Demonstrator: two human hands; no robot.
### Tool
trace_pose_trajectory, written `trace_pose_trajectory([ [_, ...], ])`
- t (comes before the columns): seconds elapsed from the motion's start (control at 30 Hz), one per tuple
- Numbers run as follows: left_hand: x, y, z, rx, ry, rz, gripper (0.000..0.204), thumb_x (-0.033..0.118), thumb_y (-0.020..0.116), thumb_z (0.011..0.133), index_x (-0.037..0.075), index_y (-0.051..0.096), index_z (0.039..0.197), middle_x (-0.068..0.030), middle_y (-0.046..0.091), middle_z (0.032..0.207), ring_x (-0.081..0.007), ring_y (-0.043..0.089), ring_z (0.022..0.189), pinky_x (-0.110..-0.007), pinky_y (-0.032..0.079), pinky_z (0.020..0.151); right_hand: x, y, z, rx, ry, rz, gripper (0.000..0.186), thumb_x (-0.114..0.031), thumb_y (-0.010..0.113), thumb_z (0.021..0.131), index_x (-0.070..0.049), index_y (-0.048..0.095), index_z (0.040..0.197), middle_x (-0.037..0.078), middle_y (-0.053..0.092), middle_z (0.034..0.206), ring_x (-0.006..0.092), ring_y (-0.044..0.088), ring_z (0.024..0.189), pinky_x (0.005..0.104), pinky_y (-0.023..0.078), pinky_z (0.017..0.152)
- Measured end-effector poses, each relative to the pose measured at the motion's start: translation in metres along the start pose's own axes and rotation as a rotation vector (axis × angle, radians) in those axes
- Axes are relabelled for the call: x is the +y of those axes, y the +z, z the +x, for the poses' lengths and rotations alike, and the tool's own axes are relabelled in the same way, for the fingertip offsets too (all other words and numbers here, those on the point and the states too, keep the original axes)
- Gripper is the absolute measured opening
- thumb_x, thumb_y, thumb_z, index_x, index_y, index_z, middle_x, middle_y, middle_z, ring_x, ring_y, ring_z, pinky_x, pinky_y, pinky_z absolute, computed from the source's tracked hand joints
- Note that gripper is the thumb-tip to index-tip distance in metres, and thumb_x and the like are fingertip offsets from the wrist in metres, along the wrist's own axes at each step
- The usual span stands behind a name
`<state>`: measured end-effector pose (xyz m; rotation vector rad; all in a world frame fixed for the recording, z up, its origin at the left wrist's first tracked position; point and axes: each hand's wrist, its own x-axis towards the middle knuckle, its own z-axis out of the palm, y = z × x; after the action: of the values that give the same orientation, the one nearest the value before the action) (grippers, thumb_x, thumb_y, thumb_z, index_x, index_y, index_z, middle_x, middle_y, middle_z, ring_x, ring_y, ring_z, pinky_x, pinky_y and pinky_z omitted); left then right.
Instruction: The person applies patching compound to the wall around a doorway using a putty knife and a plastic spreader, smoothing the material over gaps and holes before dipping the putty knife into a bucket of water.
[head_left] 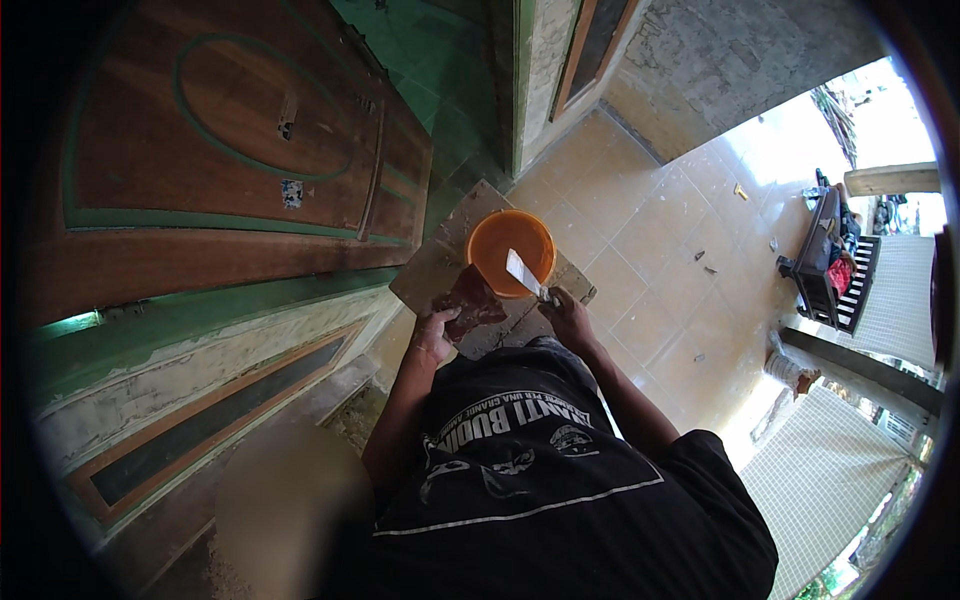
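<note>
Your left hand (434, 330) was curled around one edge of a flat, reddish-brown piece (473, 304), which lay just to the near left of the orange bucket (500, 223). Your right hand (568, 316) was wrapped around the handle of a putty knife (521, 271), at the near right of the bucket; its pale blade reached over the bucket's near side, though whether it touched the rim you could not tell. Beneath the bucket was a smeared square board (432, 264), its corners showing on every side. Left of the bucket stood a brown door (235, 135) with green trim. To the bucket's right spread the tiled floor (640, 240), with a small yellow object (740, 191) on it, and well beyond, a dark slatted bench (822, 243) carried a red cloth (841, 273).
</note>
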<state>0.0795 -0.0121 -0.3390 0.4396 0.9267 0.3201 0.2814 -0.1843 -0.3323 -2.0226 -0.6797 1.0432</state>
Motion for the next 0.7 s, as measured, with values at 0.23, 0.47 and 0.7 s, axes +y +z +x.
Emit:
trace_pose_trajectory([
  [0.23,0.024,0.040,0.000,-0.059,-0.077,0.114,0.039,0.003,0.062,0.070,0.006,0.049,0.107,-0.0076,0.056,0.097,-0.0213,0.061,0.084,-0.037,0.055,0.079,-0.050,-0.020,-0.005,-0.057,-0.045,0.094,0.033,-0.014,0.062,0.083,0.000,0.055,0.112,0.018,0.062,0.096,0.0291,0.060,0.088,0.0372,0.045,0.077],
  [0.47,0.048,0.065,0.002,-0.331,-0.009,0.022,0.035,0.003,0.061,0.076,0.008,0.049,0.109,-0.0057,0.060,0.098,-0.0182,0.063,0.085,-0.033,0.056,0.069,-0.045,-0.027,0.001,0.089,-0.455,-0.163,0.031,-0.008,0.063,0.080,-0.002,0.057,0.110,0.015,0.059,0.103,0.0312,0.055,0.096,0.0387,0.044,0.084],
  [0.7,0.080,0.055,-0.011,-0.438,-0.038,-0.128,0.031,0.002,0.059,0.078,0.008,0.050,0.107,-0.0063,0.059,0.098,-0.0191,0.063,0.085,-0.032,0.057,0.066,-0.031,-0.052,-0.008,0.195,-0.512,-0.320,0.028,-0.002,0.064,0.076,-0.001,0.059,0.104,0.015,0.059,0.098,0.0329,0.055,0.094,0.0387,0.044,0.083],
])
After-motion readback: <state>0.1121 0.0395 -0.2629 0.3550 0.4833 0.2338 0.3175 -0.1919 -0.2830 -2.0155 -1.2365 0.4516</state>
